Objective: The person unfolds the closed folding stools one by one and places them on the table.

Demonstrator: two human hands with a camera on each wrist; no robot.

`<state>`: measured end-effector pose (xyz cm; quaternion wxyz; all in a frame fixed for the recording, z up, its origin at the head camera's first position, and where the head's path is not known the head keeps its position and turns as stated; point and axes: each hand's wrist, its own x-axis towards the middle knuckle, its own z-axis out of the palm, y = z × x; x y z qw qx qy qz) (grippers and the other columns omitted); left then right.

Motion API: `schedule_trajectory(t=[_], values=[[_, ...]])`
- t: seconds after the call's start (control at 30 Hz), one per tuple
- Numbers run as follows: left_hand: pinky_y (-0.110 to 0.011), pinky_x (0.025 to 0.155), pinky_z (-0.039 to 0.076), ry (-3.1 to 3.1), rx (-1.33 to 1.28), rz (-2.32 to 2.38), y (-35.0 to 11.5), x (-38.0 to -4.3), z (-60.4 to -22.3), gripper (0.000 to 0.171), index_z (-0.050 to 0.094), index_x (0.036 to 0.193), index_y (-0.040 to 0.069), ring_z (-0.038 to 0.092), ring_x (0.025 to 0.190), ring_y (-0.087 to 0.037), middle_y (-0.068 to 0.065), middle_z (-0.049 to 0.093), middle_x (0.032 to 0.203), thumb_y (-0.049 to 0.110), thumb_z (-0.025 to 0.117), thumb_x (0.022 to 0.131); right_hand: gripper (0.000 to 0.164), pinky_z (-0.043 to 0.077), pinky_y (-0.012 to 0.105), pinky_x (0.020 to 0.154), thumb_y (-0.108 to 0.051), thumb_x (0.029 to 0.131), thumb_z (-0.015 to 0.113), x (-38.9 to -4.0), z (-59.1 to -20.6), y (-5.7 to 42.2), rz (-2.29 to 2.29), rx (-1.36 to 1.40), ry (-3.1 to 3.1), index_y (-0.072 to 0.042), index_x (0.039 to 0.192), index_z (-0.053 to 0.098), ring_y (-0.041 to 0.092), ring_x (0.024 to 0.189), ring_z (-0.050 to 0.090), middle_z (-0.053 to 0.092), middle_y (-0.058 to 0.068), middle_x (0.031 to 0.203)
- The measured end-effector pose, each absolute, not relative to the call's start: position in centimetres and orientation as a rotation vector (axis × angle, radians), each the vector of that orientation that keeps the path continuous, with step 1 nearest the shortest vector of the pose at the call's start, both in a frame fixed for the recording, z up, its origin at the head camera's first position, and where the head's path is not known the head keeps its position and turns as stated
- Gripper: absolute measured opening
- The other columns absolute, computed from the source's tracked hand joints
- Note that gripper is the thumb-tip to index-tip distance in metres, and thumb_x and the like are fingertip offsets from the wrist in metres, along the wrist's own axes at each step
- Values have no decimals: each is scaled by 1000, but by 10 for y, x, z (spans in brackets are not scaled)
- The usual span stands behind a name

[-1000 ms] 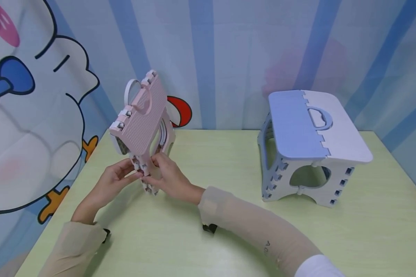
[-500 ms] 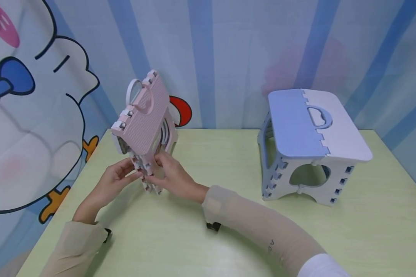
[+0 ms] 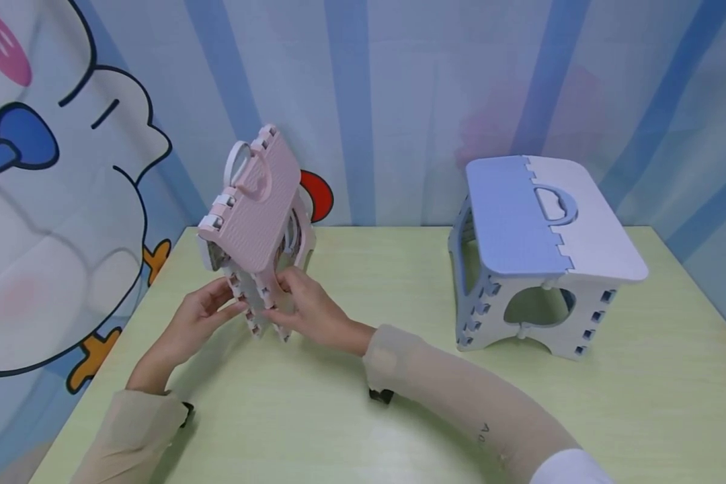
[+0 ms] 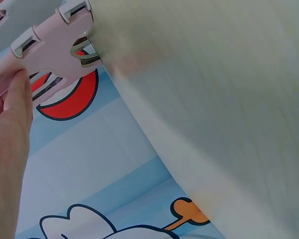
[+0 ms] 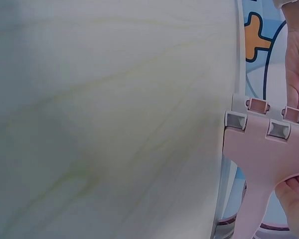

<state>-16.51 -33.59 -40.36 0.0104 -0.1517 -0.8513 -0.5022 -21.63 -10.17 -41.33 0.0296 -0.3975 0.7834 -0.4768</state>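
A pink and white folding stool [image 3: 257,218] stands partly folded at the left of the table, its top bent up into a ridge with the handle loops on it. My left hand [image 3: 196,319] grips the edge of its near left leg panel. On the near right leg panel, my right hand [image 3: 311,309] holds on with the thumb at the front edge and fingers inside the cutout. A narrow gap shows between the two panels. In the right wrist view, fingers [image 5: 294,196] come through the pink panel's opening [image 5: 259,154].
A blue and white folding stool [image 3: 514,228] stands unfolded at the right of the pale green table [image 3: 363,417]. Behind hangs a striped cartoon curtain [image 3: 399,114], close to the table's back and left edges.
My right hand has moved a little to the right with its leg panel. The gap between the pink stool's near panels has widened, while the left hand stays nearly still.
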Motion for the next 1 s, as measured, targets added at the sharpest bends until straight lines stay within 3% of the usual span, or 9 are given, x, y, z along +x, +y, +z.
schedule_trajectory(t=[0.3,0.7,1.0], values=[[-13,96,43,-2657,-515,-1544,-334,-166,-404,53,41,149,-1,44,133,-42,-19,48,146,8,60,101,41,47,18,91,-17,92,74,-217,-412,-90,-1488,-1222,2371,-8,123,49,8,110,53,54,1,120],[-12,95,42,-2678,-480,-1547,-333,-165,-404,53,41,149,-2,44,134,-42,-21,48,146,9,60,100,39,50,29,86,-15,91,75,-218,-412,-83,-1476,-1243,2384,-7,120,50,14,97,51,53,1,112],[-12,95,42,-2682,-476,-1547,-333,-166,-403,53,41,149,-1,43,134,-42,-20,48,146,9,60,100,39,51,34,92,-17,91,75,-218,-410,-78,-1455,-1230,2389,-7,120,51,13,102,52,53,1,113]])
